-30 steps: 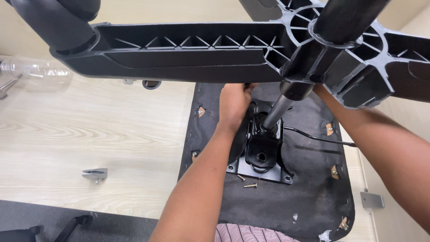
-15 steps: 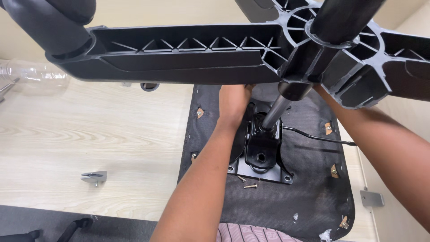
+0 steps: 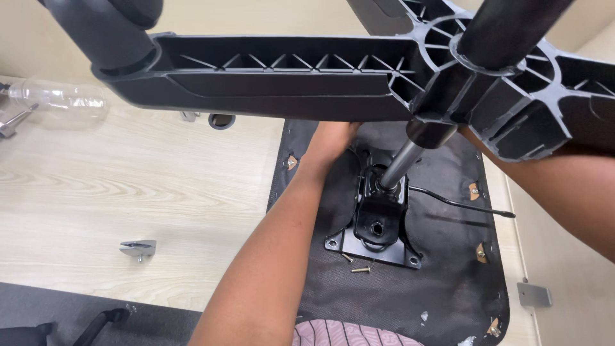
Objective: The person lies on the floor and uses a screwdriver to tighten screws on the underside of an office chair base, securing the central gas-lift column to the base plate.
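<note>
Your left hand (image 3: 330, 142) reaches up the middle of the view to the far edge of the upturned chair seat (image 3: 410, 295), which lies black underside up on the pale wooden floor (image 3: 128, 192). The fingers are tucked under the chair's star base (image 3: 288, 77), so I cannot tell whether that grip is closed on the seat edge or only resting there. Your right forearm (image 3: 564, 192) comes in from 3 o'clock and runs behind the base too; the right hand itself is hidden, and its grip cannot be read.

At the centre of the seat sits the black metal tilt mechanism plate (image 3: 378, 234), bolted flat. The gas lift cylinder (image 3: 400, 163) rises out of it, tilted toward 1 o'clock, and passes into the hub of the star base, which fills the whole top of the view (very close to your head camera). A thin black lever (image 3: 461, 204) sticks out of the mechanism toward 3 o'clock.

Two loose screws (image 3: 360, 270) lie on the seat fabric just beside the plate's near edge, at about 6 o'clock from it. On the floor at 8 o'clock lies a small metal bracket (image 3: 139, 248), well apart from the seat. A clear plastic bottle (image 3: 61, 97) lies on its side at 10 o'clock. A small grey plate (image 3: 533, 295) rests on the floor at 4 o'clock, just beside the seat.
</note>
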